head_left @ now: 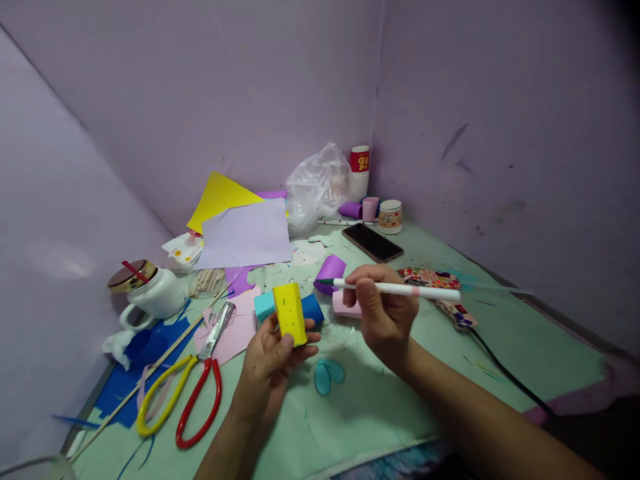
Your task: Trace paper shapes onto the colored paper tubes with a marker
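My left hand (273, 353) is closed around a yellow paper tube (290, 313), its thumb in front and fingers behind. Small dark marks dot the tube's front. In my right hand (383, 310) is a white felt-tip pen (430, 291), pinched between thumb and fingers. Its dark green tip points left, to the upper right of the yellow tube and apart from it. Behind the hands lie a light blue paper tube (264, 306), a dark blue one (313, 309), a purple one (331, 272) and a pink one (346, 305). Two teal paper petals (329, 376) rest below the pen.
Large red-and-yellow-handled scissors (203, 373) lie at left, near a white lidded mug (160, 293) and a thin stick (165, 357). Paper sheets (247, 233), a plastic bag (317, 187), a phone (373, 243) and paper cups (390, 217) are farther back. A corded, patterned glue gun (440, 283) is right.
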Demonstrator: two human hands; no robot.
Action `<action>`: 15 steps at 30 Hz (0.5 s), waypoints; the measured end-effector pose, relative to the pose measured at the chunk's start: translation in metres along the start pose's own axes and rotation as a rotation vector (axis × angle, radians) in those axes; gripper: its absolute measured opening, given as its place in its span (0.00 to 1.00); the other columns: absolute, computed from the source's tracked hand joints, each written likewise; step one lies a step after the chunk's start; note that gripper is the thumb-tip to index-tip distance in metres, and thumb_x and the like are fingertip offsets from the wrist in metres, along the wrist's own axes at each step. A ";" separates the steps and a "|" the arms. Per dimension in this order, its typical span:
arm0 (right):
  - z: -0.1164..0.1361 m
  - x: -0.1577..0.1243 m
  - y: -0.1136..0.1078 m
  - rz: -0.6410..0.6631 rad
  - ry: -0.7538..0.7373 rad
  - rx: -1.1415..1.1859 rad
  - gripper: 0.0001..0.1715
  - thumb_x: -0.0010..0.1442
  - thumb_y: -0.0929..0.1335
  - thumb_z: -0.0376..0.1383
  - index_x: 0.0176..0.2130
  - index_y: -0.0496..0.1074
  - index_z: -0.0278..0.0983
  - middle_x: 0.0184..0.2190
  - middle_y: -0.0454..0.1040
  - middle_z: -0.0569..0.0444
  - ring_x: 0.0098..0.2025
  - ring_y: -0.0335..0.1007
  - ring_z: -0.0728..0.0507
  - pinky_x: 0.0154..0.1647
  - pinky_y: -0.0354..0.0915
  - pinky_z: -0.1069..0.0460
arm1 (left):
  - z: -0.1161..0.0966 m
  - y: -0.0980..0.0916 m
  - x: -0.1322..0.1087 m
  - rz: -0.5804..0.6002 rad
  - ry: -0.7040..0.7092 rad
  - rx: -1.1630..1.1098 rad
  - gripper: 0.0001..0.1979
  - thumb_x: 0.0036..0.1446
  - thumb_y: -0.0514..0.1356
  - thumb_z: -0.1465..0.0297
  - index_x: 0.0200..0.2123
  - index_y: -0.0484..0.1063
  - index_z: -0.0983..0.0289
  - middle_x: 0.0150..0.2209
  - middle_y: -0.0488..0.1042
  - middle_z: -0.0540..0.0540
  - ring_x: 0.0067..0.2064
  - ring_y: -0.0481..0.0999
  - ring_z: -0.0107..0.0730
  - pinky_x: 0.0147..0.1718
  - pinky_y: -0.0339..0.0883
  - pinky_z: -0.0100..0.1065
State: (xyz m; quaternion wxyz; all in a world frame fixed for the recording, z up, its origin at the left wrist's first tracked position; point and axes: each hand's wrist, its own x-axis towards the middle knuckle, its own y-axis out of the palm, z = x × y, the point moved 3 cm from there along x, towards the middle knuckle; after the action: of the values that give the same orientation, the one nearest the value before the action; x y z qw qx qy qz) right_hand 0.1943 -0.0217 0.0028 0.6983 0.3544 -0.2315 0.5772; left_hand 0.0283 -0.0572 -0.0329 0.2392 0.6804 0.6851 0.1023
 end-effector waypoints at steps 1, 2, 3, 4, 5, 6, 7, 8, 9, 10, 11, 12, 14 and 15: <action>0.001 0.001 -0.002 -0.043 0.003 0.022 0.08 0.65 0.64 0.38 0.34 0.70 0.38 0.22 0.65 0.58 0.22 0.61 0.50 0.21 0.59 0.54 | -0.001 0.001 -0.001 0.018 -0.020 -0.040 0.24 0.44 0.69 0.70 0.46 0.71 0.68 0.42 0.79 0.65 0.38 0.80 0.46 0.35 0.75 0.37; 0.001 0.003 -0.002 -0.063 0.010 0.035 0.09 0.65 0.64 0.38 0.33 0.70 0.38 0.22 0.65 0.58 0.21 0.61 0.50 0.21 0.59 0.54 | -0.002 0.001 -0.002 0.032 -0.040 -0.081 0.21 0.46 0.68 0.71 0.45 0.72 0.68 0.42 0.79 0.64 0.38 0.80 0.46 0.35 0.75 0.38; 0.001 0.004 -0.002 -0.064 0.020 0.037 0.10 0.65 0.64 0.39 0.33 0.70 0.38 0.21 0.64 0.59 0.21 0.61 0.50 0.21 0.59 0.54 | -0.002 0.001 -0.003 0.041 -0.062 -0.125 0.18 0.47 0.66 0.71 0.44 0.73 0.68 0.41 0.79 0.63 0.38 0.80 0.46 0.35 0.75 0.38; 0.001 0.004 -0.002 -0.053 0.029 0.031 0.10 0.64 0.64 0.39 0.33 0.70 0.38 0.21 0.65 0.59 0.21 0.61 0.50 0.21 0.59 0.54 | -0.002 0.001 -0.003 0.049 -0.082 -0.168 0.17 0.48 0.65 0.72 0.43 0.74 0.68 0.39 0.79 0.62 0.37 0.80 0.46 0.34 0.76 0.39; 0.001 0.004 -0.002 -0.036 0.035 0.019 0.10 0.64 0.65 0.39 0.33 0.70 0.38 0.22 0.65 0.58 0.21 0.61 0.50 0.21 0.59 0.54 | -0.002 0.001 -0.003 0.053 -0.102 -0.205 0.16 0.49 0.65 0.72 0.43 0.74 0.67 0.37 0.80 0.61 0.37 0.80 0.46 0.33 0.76 0.40; 0.001 0.004 -0.002 -0.016 0.036 0.007 0.10 0.64 0.65 0.39 0.32 0.70 0.37 0.22 0.66 0.58 0.21 0.61 0.50 0.21 0.60 0.54 | -0.001 0.001 -0.002 0.055 -0.120 -0.233 0.15 0.50 0.64 0.72 0.43 0.75 0.68 0.36 0.80 0.61 0.36 0.80 0.46 0.32 0.76 0.40; 0.002 0.004 -0.002 0.006 0.033 -0.002 0.10 0.64 0.65 0.39 0.32 0.70 0.37 0.22 0.66 0.58 0.21 0.62 0.50 0.22 0.60 0.54 | -0.001 0.001 -0.002 0.053 -0.137 -0.250 0.14 0.50 0.63 0.72 0.42 0.76 0.68 0.35 0.80 0.62 0.35 0.80 0.46 0.32 0.76 0.40; 0.002 0.003 -0.001 0.030 0.026 -0.008 0.09 0.64 0.65 0.38 0.32 0.70 0.37 0.23 0.67 0.57 0.22 0.63 0.50 0.22 0.62 0.54 | 0.000 0.001 -0.001 0.050 -0.151 -0.259 0.12 0.51 0.62 0.73 0.41 0.76 0.68 0.35 0.80 0.62 0.35 0.80 0.46 0.31 0.75 0.41; 0.002 0.002 -0.001 0.055 0.014 -0.013 0.09 0.63 0.65 0.37 0.33 0.70 0.37 0.24 0.69 0.57 0.23 0.64 0.50 0.23 0.63 0.54 | 0.000 0.002 0.000 0.046 -0.162 -0.260 0.11 0.51 0.62 0.73 0.39 0.77 0.69 0.34 0.80 0.63 0.34 0.80 0.46 0.31 0.75 0.41; 0.003 0.002 0.000 0.082 -0.007 -0.019 0.08 0.63 0.65 0.36 0.33 0.70 0.37 0.25 0.70 0.56 0.24 0.66 0.50 0.24 0.64 0.54 | 0.001 0.002 0.000 0.041 -0.168 -0.257 0.10 0.52 0.61 0.73 0.38 0.77 0.70 0.34 0.80 0.63 0.34 0.79 0.45 0.31 0.75 0.41; 0.004 0.002 0.001 0.110 -0.038 -0.031 0.07 0.63 0.65 0.35 0.33 0.70 0.37 0.25 0.70 0.55 0.25 0.67 0.49 0.25 0.64 0.54 | 0.001 0.002 0.001 0.037 -0.170 -0.253 0.09 0.53 0.61 0.73 0.37 0.78 0.70 0.34 0.80 0.63 0.34 0.79 0.45 0.31 0.75 0.40; 0.005 0.001 0.002 0.147 -0.075 -0.051 0.06 0.62 0.65 0.34 0.34 0.70 0.37 0.25 0.71 0.55 0.25 0.68 0.49 0.25 0.65 0.54 | 0.002 0.003 0.001 0.036 -0.168 -0.250 0.09 0.53 0.60 0.74 0.37 0.78 0.70 0.34 0.80 0.63 0.34 0.79 0.44 0.31 0.75 0.40; 0.007 0.002 0.006 0.230 -0.152 -0.107 0.05 0.61 0.65 0.32 0.33 0.71 0.36 0.25 0.72 0.54 0.25 0.68 0.49 0.25 0.65 0.54 | 0.003 0.003 0.001 0.040 -0.160 -0.253 0.09 0.54 0.60 0.73 0.38 0.78 0.69 0.35 0.80 0.62 0.35 0.79 0.43 0.30 0.74 0.39; 0.007 0.002 0.007 0.263 -0.180 -0.135 0.05 0.61 0.65 0.32 0.33 0.71 0.36 0.25 0.73 0.54 0.24 0.68 0.49 0.24 0.66 0.54 | 0.003 0.003 0.001 0.044 -0.159 -0.258 0.09 0.55 0.59 0.73 0.38 0.78 0.68 0.36 0.80 0.62 0.35 0.78 0.43 0.30 0.74 0.39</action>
State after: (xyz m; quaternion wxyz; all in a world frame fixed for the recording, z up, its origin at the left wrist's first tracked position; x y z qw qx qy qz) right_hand 0.1882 -0.0253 0.0101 0.6155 0.3233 -0.3758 0.6128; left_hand 0.0330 -0.0568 -0.0343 0.3756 0.6650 0.6300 0.1406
